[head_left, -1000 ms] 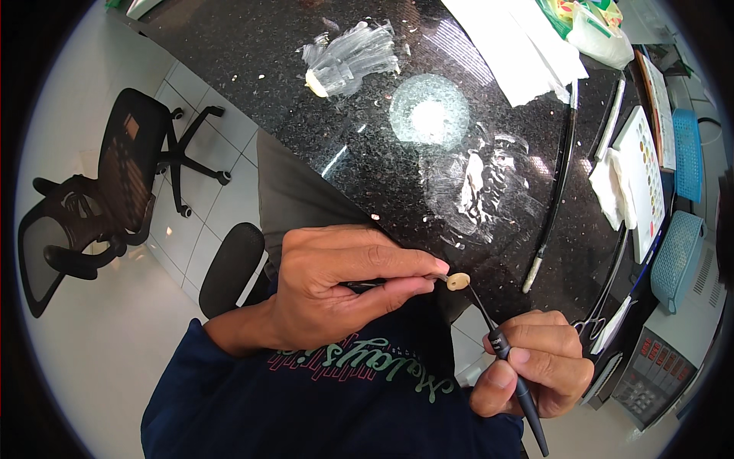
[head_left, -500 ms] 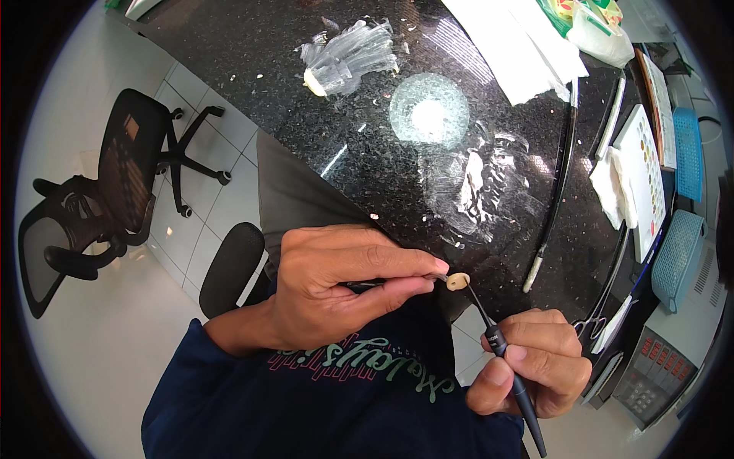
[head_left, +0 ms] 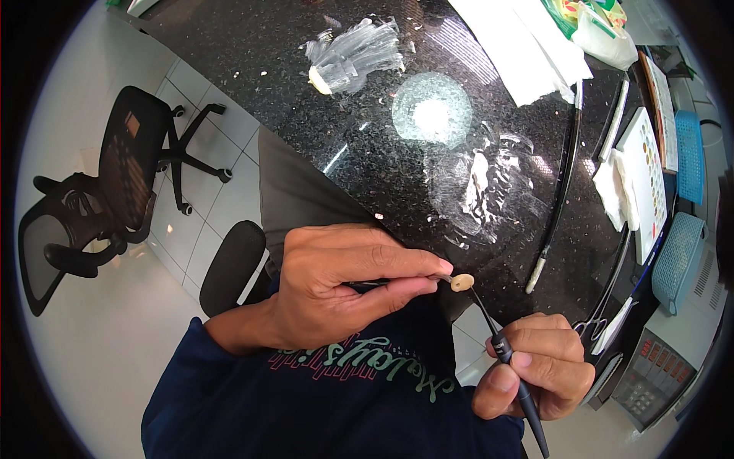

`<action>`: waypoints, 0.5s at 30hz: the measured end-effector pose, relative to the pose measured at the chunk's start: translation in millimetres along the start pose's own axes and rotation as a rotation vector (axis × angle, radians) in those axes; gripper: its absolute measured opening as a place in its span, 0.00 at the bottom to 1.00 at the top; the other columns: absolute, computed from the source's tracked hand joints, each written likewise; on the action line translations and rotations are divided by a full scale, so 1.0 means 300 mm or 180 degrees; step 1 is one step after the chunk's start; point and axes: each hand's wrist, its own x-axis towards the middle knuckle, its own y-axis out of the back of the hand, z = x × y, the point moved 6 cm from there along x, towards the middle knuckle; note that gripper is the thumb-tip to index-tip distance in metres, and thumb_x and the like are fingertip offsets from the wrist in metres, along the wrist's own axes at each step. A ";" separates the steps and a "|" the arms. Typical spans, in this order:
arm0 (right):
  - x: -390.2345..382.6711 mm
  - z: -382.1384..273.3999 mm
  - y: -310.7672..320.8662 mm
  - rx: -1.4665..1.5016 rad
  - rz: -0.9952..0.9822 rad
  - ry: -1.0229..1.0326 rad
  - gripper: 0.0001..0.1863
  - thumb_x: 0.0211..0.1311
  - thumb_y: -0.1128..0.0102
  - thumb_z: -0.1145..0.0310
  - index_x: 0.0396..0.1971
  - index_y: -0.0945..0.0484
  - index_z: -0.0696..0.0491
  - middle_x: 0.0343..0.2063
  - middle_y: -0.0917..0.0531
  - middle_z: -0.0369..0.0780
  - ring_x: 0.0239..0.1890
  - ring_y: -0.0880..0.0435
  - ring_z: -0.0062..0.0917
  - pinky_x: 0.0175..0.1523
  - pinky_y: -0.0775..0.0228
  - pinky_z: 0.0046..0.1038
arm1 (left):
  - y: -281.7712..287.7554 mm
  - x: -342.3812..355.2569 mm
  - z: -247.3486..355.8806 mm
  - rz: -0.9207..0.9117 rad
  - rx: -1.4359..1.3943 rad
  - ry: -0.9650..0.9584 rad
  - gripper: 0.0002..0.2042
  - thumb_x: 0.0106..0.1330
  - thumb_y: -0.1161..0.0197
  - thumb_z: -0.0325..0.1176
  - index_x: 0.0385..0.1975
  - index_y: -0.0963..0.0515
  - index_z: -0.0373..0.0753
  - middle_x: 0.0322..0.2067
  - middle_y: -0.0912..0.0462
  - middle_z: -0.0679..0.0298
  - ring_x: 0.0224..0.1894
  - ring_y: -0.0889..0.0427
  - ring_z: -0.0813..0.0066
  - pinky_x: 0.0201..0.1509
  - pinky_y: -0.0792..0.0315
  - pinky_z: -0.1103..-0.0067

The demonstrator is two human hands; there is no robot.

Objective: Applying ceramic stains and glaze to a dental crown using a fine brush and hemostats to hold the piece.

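Observation:
My left hand [head_left: 336, 287] is closed around a slim metal instrument, probably tweezers or a clamp; most of it is hidden by the fingers. At its end sits a small cream-yellow piece [head_left: 462, 283] that looks like a dental crown, with a dark spot on its face. A fine brush with a black handle [head_left: 501, 346] is pinched between the thumb and fingers of my right hand [head_left: 543, 366]. Its thin dark tip points up at the piece's right side, very near it; whether they touch I cannot tell. Both hands are in front of my torso, by the table edge.
On the black speckled table [head_left: 290, 92] are white smears [head_left: 480, 183], a whitish patch [head_left: 355, 57] and white paper sheets [head_left: 527, 53]. A long black brush [head_left: 564, 176], scissors [head_left: 590, 325], a white palette [head_left: 644, 183] and blue baskets [head_left: 679, 256] are at right. A black chair [head_left: 134, 153] stands left.
The brush tip has drawn back slightly from the small piece, down and to the right, with my right hand. My left hand keeps its hold, the piece turned a little.

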 end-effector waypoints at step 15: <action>0.008 -0.006 -0.002 0.0030 -0.0168 0.0031 0.11 0.51 0.44 0.77 0.33 0.36 0.56 0.24 0.29 0.40 0.20 0.27 0.22 0.25 0.33 0.21 | -0.003 0.002 0.002 0.0008 0.0046 -0.0032 0.09 0.47 0.32 0.21 0.30 0.17 0.35 0.23 0.17 0.59 0.22 0.19 0.75 0.24 0.28 0.85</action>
